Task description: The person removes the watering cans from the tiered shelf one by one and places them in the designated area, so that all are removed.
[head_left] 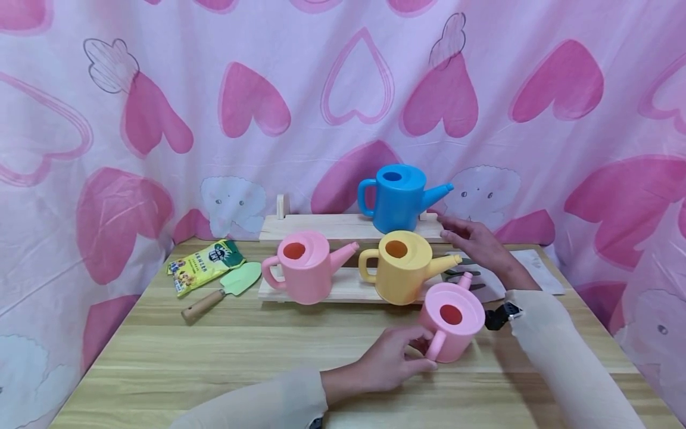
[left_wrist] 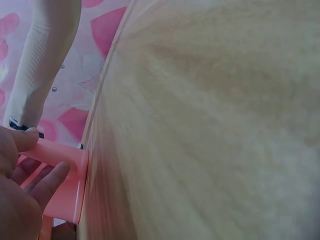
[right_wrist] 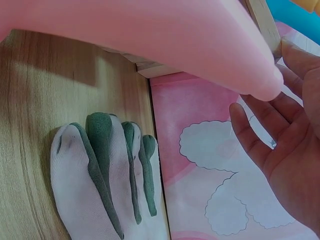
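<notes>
My left hand (head_left: 390, 360) grips the handle of a pink watering can (head_left: 453, 322) at the front right, its spout pointing away. In the left wrist view, the fingers (left_wrist: 50, 184) curl at that can's handle. My right hand (head_left: 477, 245) is at the right end of the upper board of a wooden shelf (head_left: 316, 226), fingertips touching the board's end. A blue watering can (head_left: 398, 202) stands on that upper board. On the lower board are a second pink watering can (head_left: 306, 275) and a yellow watering can (head_left: 403, 277). In the right wrist view, the pink spout (right_wrist: 200, 45) partly covers the shelf.
Left of the shelf lie yellow-and-green packets (head_left: 206, 267) and a green trowel (head_left: 241, 279) with a wooden handle. White-and-green gloves (right_wrist: 115, 165) lie on the wooden table (head_left: 225, 369) at the right, partly hidden in the head view. A pink heart-print curtain (head_left: 300, 89) hangs behind.
</notes>
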`<action>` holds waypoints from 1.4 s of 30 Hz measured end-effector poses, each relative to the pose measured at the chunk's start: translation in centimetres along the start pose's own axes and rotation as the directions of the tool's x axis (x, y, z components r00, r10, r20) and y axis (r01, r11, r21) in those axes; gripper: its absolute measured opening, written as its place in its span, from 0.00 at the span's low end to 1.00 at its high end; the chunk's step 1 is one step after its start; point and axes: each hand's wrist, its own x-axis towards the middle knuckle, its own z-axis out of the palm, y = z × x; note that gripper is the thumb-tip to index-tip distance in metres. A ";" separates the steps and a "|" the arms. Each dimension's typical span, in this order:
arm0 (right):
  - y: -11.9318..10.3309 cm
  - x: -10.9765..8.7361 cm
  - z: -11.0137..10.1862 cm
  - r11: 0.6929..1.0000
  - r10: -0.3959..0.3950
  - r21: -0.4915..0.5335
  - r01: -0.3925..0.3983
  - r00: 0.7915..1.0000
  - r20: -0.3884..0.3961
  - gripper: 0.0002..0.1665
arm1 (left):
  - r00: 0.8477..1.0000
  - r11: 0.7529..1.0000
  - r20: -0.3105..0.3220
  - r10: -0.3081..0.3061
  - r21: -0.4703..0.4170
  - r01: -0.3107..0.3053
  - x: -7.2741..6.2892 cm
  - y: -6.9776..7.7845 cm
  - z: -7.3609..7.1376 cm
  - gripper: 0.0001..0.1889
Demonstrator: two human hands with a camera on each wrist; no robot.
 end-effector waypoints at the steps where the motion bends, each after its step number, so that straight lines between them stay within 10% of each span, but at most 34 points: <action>1: 0.0 0.0 0.0 1.000 -0.002 0.000 0.002 1.000 0.000 0.41 | 1.000 1.000 0.001 0.002 0.011 -0.002 0.1 0.1 0.1 0.13; 17: -0.3 -0.4 0.1 1.000 0.006 0.002 -0.006 1.000 -0.006 0.42 | 0.999 0.999 0.030 -0.038 -0.001 0.038 0.4 0.5 0.0 0.12; 29: -0.2 -0.5 0.3 1.000 0.001 0.009 -0.001 1.000 -0.002 0.39 | 0.997 0.996 0.072 0.037 0.079 -0.043 0.7 0.4 0.2 0.13; 42: -0.2 -0.6 0.4 1.000 0.004 0.011 -0.004 1.000 -0.016 0.41 | 0.992 0.974 0.114 0.058 0.214 -0.082 0.5 2.1 -2.9 0.12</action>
